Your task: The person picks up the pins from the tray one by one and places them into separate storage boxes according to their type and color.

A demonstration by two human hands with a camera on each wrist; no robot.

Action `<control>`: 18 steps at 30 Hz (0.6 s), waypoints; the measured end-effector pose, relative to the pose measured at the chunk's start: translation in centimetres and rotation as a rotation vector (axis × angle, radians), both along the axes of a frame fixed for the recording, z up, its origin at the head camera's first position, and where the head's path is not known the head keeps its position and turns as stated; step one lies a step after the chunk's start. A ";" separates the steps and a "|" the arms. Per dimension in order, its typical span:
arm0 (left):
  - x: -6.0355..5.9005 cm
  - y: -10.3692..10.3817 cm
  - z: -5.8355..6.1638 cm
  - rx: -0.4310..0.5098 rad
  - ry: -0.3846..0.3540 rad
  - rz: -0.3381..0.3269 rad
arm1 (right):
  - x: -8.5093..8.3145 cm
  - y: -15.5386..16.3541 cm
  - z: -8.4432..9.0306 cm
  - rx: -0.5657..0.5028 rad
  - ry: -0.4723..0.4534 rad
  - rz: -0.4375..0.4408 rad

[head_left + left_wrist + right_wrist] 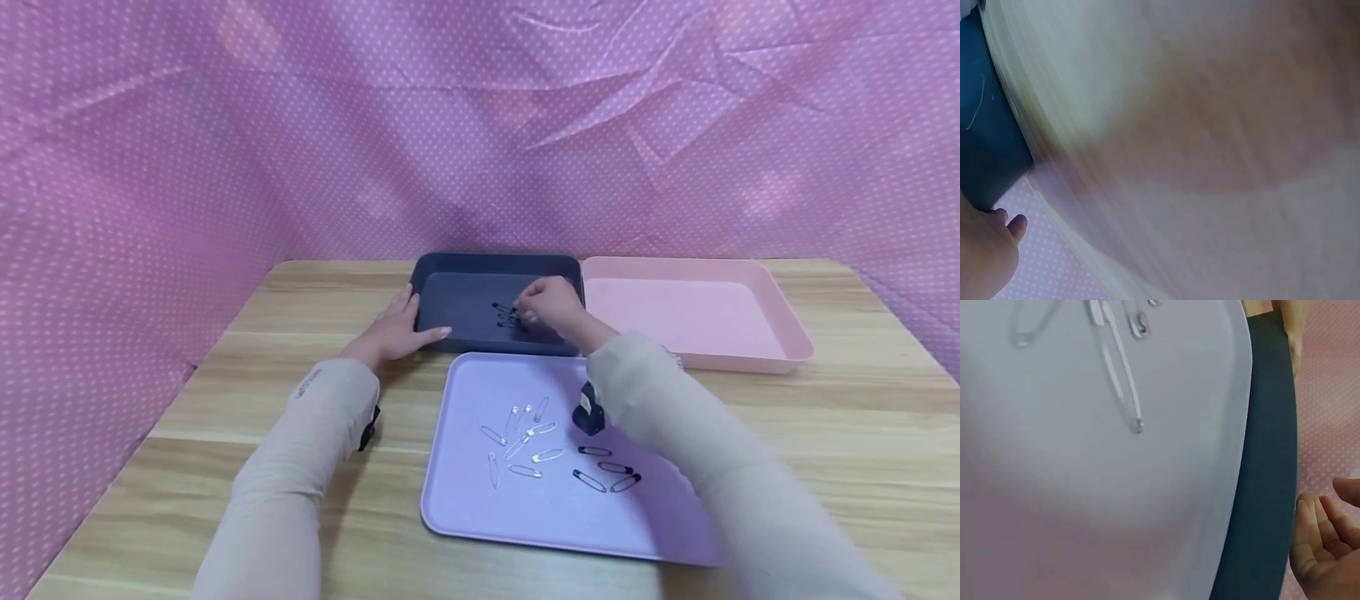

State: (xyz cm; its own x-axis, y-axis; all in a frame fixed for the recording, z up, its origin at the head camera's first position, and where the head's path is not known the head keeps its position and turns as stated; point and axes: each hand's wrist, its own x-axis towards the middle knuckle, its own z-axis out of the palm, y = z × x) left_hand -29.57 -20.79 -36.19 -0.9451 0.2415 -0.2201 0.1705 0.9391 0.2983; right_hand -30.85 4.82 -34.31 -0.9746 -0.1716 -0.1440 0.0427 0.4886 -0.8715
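Observation:
My right hand [553, 305] is over the dark tray [457, 300], right beside a small cluster of black safety pins [506, 317] inside it. In the right wrist view the thumb and fingers [1319, 531] stand apart with nothing visible between them. At the tray's front left corner rests my left hand [393, 331], fingers straight along the side and thumb over the front rim. The lavender tray [487, 517] in front holds several silver safety pins [517, 447] on its left part. Several black safety pins [615, 468] lie farther right on it, partly shaded by my right arm.
A pink tray [787, 329] stands against the right side of the dark tray. All three trays sit on a wood-grain table [360, 517]. Pink dotted cloth [450, 150] hangs behind the table and along its sides. My right sleeve [697, 425] crosses above the lavender tray's right side.

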 end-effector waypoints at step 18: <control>0.1 -0.1 0.0 -0.021 0.002 -0.006 | 4.9 3.1 1.5 0.042 0.008 0.098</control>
State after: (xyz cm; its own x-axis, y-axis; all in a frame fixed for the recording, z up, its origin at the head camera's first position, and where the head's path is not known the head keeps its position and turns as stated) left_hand -29.47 -20.91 -36.15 -0.9442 0.2427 -0.2228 0.1769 0.9440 0.2786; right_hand -25.97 7.87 -32.81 -0.9547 -0.2597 -0.1452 -0.0139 0.5264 -0.8501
